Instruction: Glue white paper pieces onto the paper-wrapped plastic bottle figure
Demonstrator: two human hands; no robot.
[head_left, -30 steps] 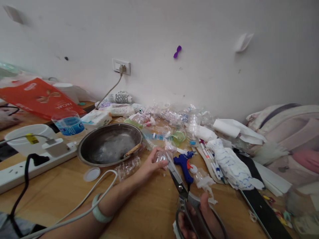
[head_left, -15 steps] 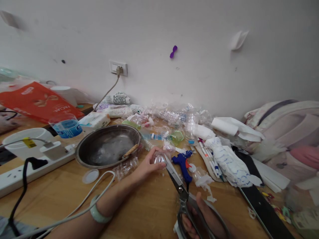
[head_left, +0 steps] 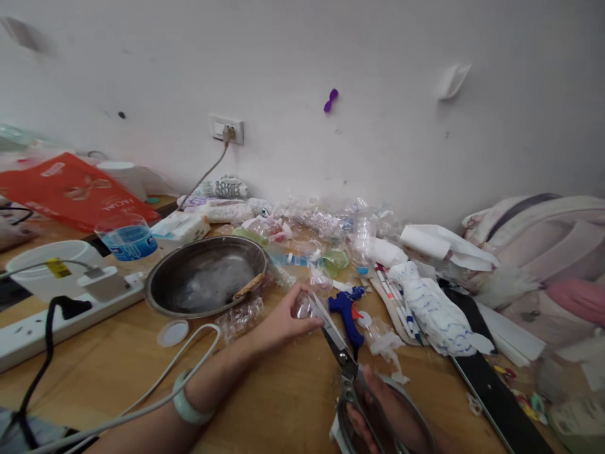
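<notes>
My left hand (head_left: 281, 321) reaches across the wooden table (head_left: 274, 403) and pinches a small clear plastic piece (head_left: 306, 307). A pale bangle (head_left: 185, 403) circles that wrist. My right hand (head_left: 382, 413), at the bottom edge, grips the handles of large metal scissors (head_left: 341, 359). The scissor blades point up and left, and their tips meet the clear plastic piece. A blue glue gun (head_left: 348, 312) lies just right of the blades.
A metal pan (head_left: 205, 277) sits left of the hands, with a power strip (head_left: 51, 312), white cable (head_left: 165, 384) and round lid (head_left: 172, 332) nearby. Cut plastic scraps (head_left: 326, 224) pile along the wall. Pens (head_left: 399, 302), rolled cloth (head_left: 437, 312) and bags (head_left: 543, 252) crowd the right.
The scissor blades have closed a little on the plastic piece, and my left hand has shifted its grip slightly. The view has drifted a little.
</notes>
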